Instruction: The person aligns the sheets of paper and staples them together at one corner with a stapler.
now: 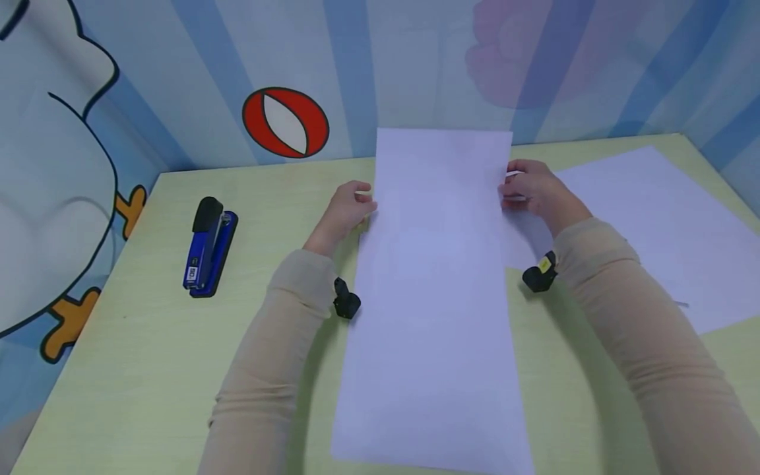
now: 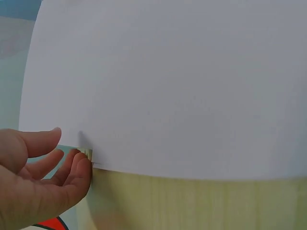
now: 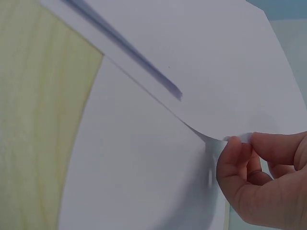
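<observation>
A long white sheet of paper [image 1: 436,297] runs down the middle of the table, its far end overlapping the striped wall in the head view. On its left edge is my left hand [image 1: 350,210], fingers loosely bent. In the left wrist view the thumb [image 2: 44,141] lies over the paper, apart from the fingertips, which are right at the edge. Opposite, my right hand [image 1: 531,190] pinches the right edge between thumb and fingers. The right wrist view shows that edge curving up at the pinch, above a second white sheet [image 3: 124,143].
Toward the left of the table [image 1: 136,369] lies a blue and black stapler [image 1: 209,251]. More white paper [image 1: 671,218] lies flat on the right, partly behind my right sleeve. The wall [image 1: 410,66] with printed cartoons borders the table at the back.
</observation>
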A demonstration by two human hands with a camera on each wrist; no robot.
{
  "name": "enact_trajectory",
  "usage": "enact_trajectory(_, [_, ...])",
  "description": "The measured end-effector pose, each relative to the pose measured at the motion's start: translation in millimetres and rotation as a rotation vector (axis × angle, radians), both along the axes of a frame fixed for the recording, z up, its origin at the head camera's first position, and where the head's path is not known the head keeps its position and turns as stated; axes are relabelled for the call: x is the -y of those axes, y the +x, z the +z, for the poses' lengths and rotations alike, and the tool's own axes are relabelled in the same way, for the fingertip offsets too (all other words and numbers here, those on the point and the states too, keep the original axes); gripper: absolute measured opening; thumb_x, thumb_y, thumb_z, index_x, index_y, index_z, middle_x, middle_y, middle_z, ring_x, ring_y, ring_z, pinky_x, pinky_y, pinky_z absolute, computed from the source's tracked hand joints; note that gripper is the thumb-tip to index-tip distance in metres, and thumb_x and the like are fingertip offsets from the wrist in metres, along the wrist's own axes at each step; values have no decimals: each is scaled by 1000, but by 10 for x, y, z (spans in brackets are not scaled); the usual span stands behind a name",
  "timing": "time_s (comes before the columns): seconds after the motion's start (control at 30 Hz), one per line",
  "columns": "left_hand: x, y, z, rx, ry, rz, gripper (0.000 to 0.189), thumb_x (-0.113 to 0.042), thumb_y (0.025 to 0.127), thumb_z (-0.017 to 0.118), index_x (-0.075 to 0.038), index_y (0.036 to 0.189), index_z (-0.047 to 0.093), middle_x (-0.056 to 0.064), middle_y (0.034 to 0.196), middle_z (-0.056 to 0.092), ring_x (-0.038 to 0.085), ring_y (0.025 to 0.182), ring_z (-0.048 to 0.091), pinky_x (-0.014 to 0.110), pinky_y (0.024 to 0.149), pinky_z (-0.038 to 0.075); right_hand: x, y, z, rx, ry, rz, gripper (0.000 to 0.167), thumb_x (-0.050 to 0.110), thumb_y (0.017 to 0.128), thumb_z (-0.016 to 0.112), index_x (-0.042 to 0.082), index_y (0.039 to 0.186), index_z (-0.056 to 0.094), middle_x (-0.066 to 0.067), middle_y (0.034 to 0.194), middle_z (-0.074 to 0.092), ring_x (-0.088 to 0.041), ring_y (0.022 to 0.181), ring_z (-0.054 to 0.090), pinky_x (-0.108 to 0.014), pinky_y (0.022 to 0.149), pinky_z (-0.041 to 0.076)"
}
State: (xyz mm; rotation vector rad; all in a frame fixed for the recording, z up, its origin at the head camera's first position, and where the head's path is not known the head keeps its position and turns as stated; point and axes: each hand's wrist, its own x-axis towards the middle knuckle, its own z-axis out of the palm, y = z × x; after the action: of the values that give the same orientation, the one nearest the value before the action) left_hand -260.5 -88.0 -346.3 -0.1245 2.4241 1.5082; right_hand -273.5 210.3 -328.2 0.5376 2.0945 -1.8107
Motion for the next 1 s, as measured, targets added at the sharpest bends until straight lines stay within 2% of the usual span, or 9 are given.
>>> enact_trajectory(0.23, [7,33,-24,-74,-66,-30,39,-9,92,56,0,130,48,17,117,53,24,97,50,32,82,47,-46,42,59,-29,-74,7,25,-6,90,51,14,101,41,-3,92,39,-12,71,49,-23,61,50])
enact_trajectory(0.4, [15,51,-17,-58,-88,-50,36,-13,92,58,-1,125,51,14,111,53,22,87,50,28,75,46,-87,64,73,-71,-133,9,24,-7,89,52,12,98,42,0,84,44,-10,71,52,-26,62,49])
enact_trajectory(0.6, [27,46,-48,-45,-68,-65,23,-13,91,59,0,109,53,10,92,49,19,74,47,25,64,41,-126,85,115,-84,-244,-5,25,-10,87,52,10,100,45,1,80,47,-10,68,54,-26,61,49])
enact_trajectory(0.77, [42,33,-76,-48,-61,-63,20,-14,90,61,-1,104,53,8,89,47,19,75,47,24,64,40,-131,89,185,-71,-281,-12,24,-8,87,54,11,99,46,-1,83,47,-12,68,53,-26,60,49])
enact_trajectory(1.0, [76,55,-74,-63,-47,-96,19,-14,89,62,-1,100,53,7,89,47,19,82,44,23,67,37,-148,78,234,-83,-299,-28,29,-6,88,56,13,107,46,-3,95,42,-12,74,52,-26,61,48])
